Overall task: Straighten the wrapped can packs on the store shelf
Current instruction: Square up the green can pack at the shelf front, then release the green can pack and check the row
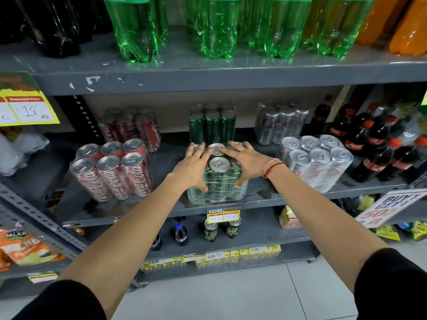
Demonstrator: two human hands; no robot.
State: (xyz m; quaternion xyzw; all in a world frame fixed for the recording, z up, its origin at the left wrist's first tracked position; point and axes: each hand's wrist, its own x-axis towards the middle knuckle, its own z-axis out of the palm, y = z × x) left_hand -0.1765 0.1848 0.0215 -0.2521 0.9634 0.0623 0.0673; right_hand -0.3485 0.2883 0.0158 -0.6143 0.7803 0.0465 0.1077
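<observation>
A wrapped pack of green cans (pixel 218 181) stands at the front middle of the grey shelf (pixel 265 199). My left hand (pixel 194 166) grips its left side, fingers spread over the can tops and thumb on the front. My right hand (pixel 245 162) grips its right side the same way. A second green pack (pixel 212 127) stands behind it. To the left a red cola pack (pixel 113 173) sits at a slant, with another red pack (pixel 131 128) behind. On the right, a silver pack (pixel 316 161) sits turned near the edge, and another silver pack (pixel 280 123) is behind.
Small cola bottles (pixel 379 144) crowd the shelf's right end. Large green bottles (pixel 217 26) stand on the shelf above. A slanted metal upright (pixel 41 218) runs at the left. Price tags (pixel 223 215) hang on the shelf's front edge, with loose cans and bottles below.
</observation>
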